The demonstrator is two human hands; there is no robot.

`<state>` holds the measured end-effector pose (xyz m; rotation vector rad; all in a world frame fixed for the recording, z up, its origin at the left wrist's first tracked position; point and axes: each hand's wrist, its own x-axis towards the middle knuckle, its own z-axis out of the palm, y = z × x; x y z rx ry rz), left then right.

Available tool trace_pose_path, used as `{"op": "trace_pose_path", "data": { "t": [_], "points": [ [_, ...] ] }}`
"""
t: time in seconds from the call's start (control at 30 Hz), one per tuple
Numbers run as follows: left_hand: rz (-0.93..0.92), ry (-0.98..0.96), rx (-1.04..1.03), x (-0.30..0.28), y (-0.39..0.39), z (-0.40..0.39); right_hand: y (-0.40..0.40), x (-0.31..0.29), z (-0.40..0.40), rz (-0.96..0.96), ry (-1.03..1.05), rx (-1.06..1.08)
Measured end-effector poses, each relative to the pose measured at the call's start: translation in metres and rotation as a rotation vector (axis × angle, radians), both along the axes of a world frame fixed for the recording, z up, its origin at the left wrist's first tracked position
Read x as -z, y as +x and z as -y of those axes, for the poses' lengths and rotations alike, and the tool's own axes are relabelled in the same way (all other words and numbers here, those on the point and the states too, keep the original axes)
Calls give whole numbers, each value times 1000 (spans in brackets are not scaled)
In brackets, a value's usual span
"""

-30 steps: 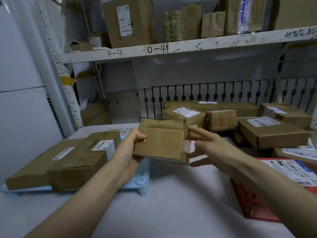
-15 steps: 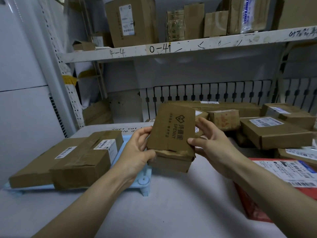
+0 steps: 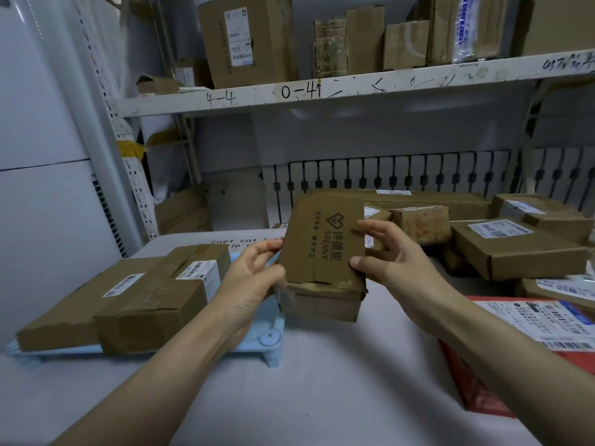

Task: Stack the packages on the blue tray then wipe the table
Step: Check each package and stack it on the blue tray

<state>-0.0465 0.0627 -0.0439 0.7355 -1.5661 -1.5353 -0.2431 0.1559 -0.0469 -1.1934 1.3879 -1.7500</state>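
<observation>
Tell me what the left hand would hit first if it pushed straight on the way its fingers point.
The SPENNY box that the left hand already grips; beyond it, probably the right hand, though depth is unclear.

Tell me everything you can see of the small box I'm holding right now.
The small box is brown corrugated cardboard, worn, with a crumpled, torn lower edge. Its broad face is tipped up toward the camera and bears a black heart-shaped logo, Chinese characters and the word SPENNY. It is held in the air above the table, just right of the blue tray. The left hand grips its left edge; the right hand holds its right edge.
</observation>
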Motion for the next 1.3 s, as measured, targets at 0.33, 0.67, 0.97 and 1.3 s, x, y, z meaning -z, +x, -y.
{"op": "trace_pose_path", "data": {
  "t": [0.33,0.67,0.97,1.3],
  "points": [
    [18,8,-53,-19,12,6,1,-15,-18,-579,181,-213],
    [58,-7,-29,-23,18,5,-3,-15,-8,-1125,197,-51],
    [-4,-34,10,-28,25,7,14,-37,-12,-832,139,9],
    [73,-164,127,-29,36,1,41,-62,-4,-147,143,25]
  ]
}}
